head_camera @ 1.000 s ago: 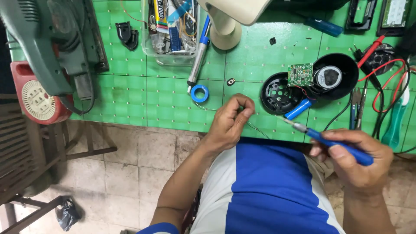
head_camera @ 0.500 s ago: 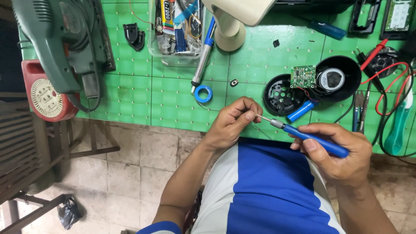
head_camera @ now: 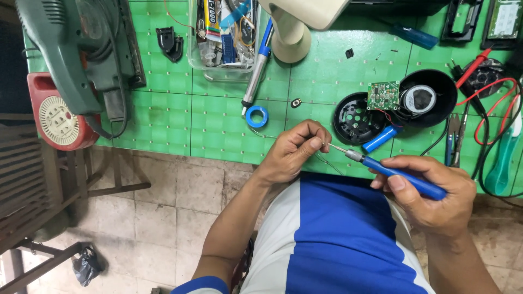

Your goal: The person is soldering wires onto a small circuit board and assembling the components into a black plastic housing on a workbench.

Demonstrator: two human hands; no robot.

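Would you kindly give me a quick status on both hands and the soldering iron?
Left hand pinching thin solder wire at the fingers. Right hand gripping blue soldering iron, tip at the left fingertips. Opened black speaker shell just beyond, clear of the tip.

Green gridded table [head_camera: 163, 125] across 12 o'clock. Beige tiled floor [head_camera: 180, 218] at 7 to 9. Dark chair frame [head_camera: 32, 185] at 9. Even light.

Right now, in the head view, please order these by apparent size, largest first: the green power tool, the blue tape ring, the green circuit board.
1. green power tool, by far the largest.
2. green circuit board.
3. blue tape ring, slightly smaller than the board; these two look close.
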